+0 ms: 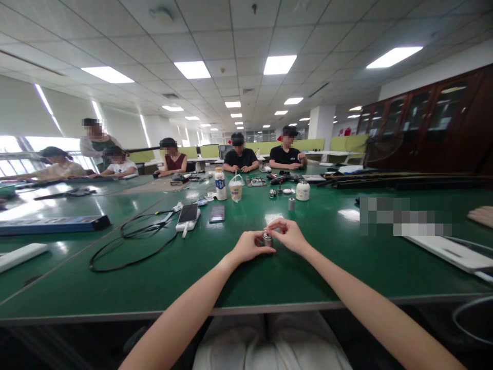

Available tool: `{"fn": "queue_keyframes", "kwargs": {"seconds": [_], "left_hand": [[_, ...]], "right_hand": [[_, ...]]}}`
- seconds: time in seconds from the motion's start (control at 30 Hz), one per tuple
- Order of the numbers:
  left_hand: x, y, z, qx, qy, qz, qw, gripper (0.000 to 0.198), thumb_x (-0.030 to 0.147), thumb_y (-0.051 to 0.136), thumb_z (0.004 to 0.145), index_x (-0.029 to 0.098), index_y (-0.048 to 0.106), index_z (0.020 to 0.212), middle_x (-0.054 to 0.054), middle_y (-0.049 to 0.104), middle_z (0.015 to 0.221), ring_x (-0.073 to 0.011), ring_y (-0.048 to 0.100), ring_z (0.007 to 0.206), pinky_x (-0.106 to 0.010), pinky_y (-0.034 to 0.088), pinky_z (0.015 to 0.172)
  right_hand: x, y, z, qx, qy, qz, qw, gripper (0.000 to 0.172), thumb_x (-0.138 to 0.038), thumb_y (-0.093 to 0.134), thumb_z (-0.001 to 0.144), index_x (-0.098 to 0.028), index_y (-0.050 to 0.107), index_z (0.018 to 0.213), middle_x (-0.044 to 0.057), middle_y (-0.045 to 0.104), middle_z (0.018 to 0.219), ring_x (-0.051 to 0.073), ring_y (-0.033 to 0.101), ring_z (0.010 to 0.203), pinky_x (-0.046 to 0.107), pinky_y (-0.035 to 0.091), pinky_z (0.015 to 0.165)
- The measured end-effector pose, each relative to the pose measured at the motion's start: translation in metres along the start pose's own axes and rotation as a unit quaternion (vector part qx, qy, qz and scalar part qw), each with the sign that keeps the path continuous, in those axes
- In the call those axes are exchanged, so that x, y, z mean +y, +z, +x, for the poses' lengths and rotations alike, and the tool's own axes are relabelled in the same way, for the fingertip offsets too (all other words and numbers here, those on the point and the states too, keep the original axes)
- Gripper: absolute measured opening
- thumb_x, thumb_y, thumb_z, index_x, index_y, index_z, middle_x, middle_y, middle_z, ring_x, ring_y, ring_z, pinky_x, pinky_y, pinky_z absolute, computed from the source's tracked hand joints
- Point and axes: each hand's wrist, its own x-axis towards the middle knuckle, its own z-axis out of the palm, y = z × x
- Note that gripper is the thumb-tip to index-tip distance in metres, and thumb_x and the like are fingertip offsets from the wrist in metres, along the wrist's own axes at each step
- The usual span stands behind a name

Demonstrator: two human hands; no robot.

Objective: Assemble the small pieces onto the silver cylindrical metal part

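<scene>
Both my hands meet over the green table around a small metal cylinder. My left hand pinches it from the left with curled fingers. My right hand grips it from the right and above, fingers closed on its top. The part sits just above or on the table surface; I cannot tell which. A second small metal cylinder stands upright on the table farther back.
A phone on a white power bank with a looping black cable, a dark phone, a milk bottle, a cup and a white jar lie beyond. Several people sit at the far side. Another person's hand rests at right.
</scene>
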Motion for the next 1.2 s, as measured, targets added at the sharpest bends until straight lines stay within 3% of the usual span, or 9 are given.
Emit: {"fn": "queue_keyframes", "kwargs": {"seconds": [0.27, 0.47, 0.63, 0.87, 1.0, 1.2], "left_hand": [[0.002, 0.0, 0.0, 0.003, -0.005, 0.002, 1.0, 0.045, 0.051, 0.078, 0.068, 0.015, 0.073, 0.094, 0.002, 0.064, 0.065, -0.011, 0.049, 0.056, -0.021, 0.038, 0.057], [0.003, 0.0, 0.001, -0.008, -0.002, -0.002, 1.0, 0.042, 0.05, 0.078, 0.069, 0.015, 0.073, 0.092, 0.003, 0.062, 0.064, -0.0105, 0.048, 0.055, -0.02, 0.036, 0.055], [0.005, 0.0, 0.001, -0.012, -0.002, -0.006, 1.0, 0.041, 0.05, 0.077, 0.069, 0.016, 0.073, 0.092, 0.003, 0.064, 0.067, -0.0106, 0.05, 0.056, -0.02, 0.036, 0.055], [0.004, -0.001, 0.001, -0.009, -0.014, -0.001, 1.0, 0.042, 0.05, 0.078, 0.068, 0.015, 0.074, 0.09, 0.002, 0.063, 0.063, -0.0108, 0.05, 0.055, -0.02, 0.036, 0.054], [0.004, 0.0, 0.001, -0.01, -0.018, -0.004, 1.0, 0.043, 0.05, 0.079, 0.068, 0.015, 0.074, 0.093, 0.002, 0.063, 0.063, -0.0107, 0.05, 0.055, -0.02, 0.036, 0.053], [0.003, -0.001, 0.001, -0.011, -0.021, -0.007, 1.0, 0.044, 0.051, 0.078, 0.067, 0.014, 0.074, 0.091, 0.002, 0.063, 0.063, -0.0104, 0.049, 0.054, -0.02, 0.036, 0.052]], "right_hand": [[-0.001, 0.003, -0.002, -0.016, 0.004, -0.013, 1.0, 0.024, -0.043, 0.071, 0.073, -0.02, 0.071, 0.08, 0.003, 0.073, 0.074, 0.009, 0.039, 0.045, 0.023, 0.028, 0.042], [-0.005, 0.003, -0.003, 0.004, 0.027, 0.007, 1.0, 0.042, -0.048, 0.067, 0.078, -0.019, 0.06, 0.107, 0.001, 0.069, 0.064, 0.01, 0.044, 0.04, 0.022, 0.033, 0.04], [-0.006, 0.0, -0.001, 0.024, 0.022, 0.011, 0.999, 0.04, -0.048, 0.069, 0.077, -0.018, 0.059, 0.102, -0.004, 0.058, 0.052, 0.01, 0.044, 0.04, 0.022, 0.033, 0.041], [0.001, 0.001, -0.002, -0.004, 0.008, 0.006, 1.0, 0.039, -0.04, 0.073, 0.073, -0.018, 0.06, 0.102, 0.002, 0.069, 0.076, 0.007, 0.041, 0.041, 0.02, 0.03, 0.038], [0.005, 0.003, -0.003, -0.021, 0.006, 0.005, 1.0, 0.034, -0.036, 0.073, 0.072, -0.019, 0.062, 0.1, 0.003, 0.07, 0.08, 0.006, 0.041, 0.041, 0.02, 0.031, 0.038], [0.008, 0.003, -0.001, 0.026, -0.001, -0.004, 1.0, 0.031, -0.04, 0.072, 0.072, -0.02, 0.063, 0.095, 0.004, 0.071, 0.076, 0.008, 0.041, 0.041, 0.022, 0.03, 0.038]]}}
